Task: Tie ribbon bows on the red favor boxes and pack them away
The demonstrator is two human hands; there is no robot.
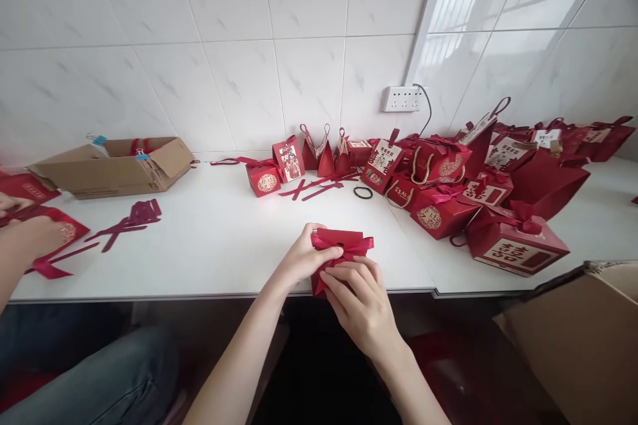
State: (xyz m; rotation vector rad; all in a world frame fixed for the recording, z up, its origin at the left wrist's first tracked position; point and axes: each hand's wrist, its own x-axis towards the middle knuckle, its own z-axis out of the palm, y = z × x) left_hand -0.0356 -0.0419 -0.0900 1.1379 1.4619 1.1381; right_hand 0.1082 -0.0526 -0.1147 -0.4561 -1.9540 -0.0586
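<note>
"grip first: clasped or loose?"

"the left hand is clasped round the left side of a red box, its thumb laid over the red ribbon across the face. the right hand bends its fingers over the near part; i cannot tell whether they pinch the ribbon or only press on it."

"and where is the red box?"

"at the front edge of the worktop, near the middle of that edge. whether it rests there or is held just above, i cannot tell."

"how does the red ribbon run?"

"its long axis goes left to right, roughly along the front edge. the left thumb covers its middle, and one end or loop sticks out past the right side, just beyond the right fingers, so the right hand is nearer to that."

"farther out?"

"a black ring and loose ribbon strips lie toward the back edge; other red boxes crowd rightward."
</note>
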